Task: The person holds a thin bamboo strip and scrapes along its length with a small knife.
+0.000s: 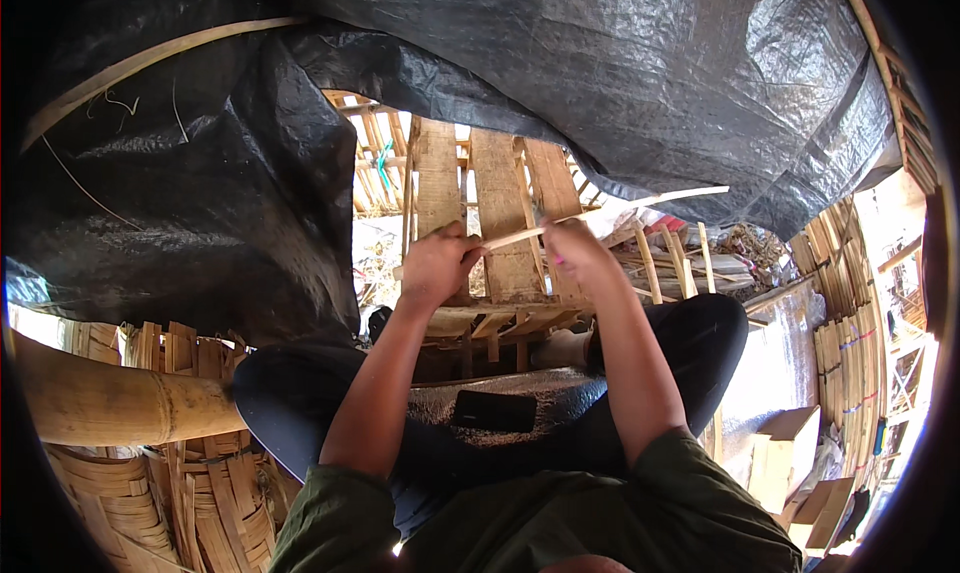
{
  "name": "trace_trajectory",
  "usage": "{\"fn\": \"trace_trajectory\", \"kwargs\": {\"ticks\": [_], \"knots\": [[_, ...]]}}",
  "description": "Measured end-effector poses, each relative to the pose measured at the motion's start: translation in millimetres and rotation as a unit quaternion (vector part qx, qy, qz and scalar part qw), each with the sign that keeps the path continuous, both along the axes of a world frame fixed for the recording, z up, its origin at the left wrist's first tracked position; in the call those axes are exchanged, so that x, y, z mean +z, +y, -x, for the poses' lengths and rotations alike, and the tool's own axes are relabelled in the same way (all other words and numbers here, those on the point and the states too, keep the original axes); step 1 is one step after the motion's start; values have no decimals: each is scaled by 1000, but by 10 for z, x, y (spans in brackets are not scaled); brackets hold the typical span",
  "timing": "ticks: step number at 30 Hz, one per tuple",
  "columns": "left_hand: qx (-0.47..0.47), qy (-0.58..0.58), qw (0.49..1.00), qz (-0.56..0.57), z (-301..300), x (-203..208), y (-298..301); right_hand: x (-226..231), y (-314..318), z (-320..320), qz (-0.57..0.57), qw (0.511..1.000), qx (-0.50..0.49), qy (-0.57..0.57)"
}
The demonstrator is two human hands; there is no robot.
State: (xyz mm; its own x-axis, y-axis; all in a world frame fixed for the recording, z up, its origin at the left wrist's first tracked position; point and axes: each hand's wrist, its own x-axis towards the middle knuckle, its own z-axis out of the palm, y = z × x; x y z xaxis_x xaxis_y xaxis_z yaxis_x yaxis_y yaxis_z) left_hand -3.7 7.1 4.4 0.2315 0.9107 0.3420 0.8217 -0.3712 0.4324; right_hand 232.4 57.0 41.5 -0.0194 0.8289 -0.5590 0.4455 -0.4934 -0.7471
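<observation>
A thin pale bamboo strip (515, 237) runs across in front of me, its free end curving up to the right. My left hand (440, 263) is closed around its left part, and a short end shows past the fist. My right hand (577, 249) is a slightly blurred fist at the middle of the strip. A bit of pink shows at its fingers; what it grips there is hidden. Both hands are above rough wooden planks (500, 203) of a slatted bench between my crossed legs.
Black plastic sheeting (690, 63) hangs ahead and to the left (190, 203). A dark phone-like slab (494, 411) lies before my lap. A thick bamboo pole (130, 391) reaches my left knee. Bundled bamboo strips (846, 343) and a cardboard box (782, 458) are on the right.
</observation>
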Motion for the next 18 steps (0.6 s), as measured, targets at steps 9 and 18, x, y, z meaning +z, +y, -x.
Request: {"fn": "trace_trajectory", "kwargs": {"ticks": [9,18], "knots": [[-11,6,1000,10,44,66,-10,-219,-225,382,-122,987,54,-86],[-60,-30,997,38,41,146,-13,18,-440,239,-108,993,12,-52]]}}
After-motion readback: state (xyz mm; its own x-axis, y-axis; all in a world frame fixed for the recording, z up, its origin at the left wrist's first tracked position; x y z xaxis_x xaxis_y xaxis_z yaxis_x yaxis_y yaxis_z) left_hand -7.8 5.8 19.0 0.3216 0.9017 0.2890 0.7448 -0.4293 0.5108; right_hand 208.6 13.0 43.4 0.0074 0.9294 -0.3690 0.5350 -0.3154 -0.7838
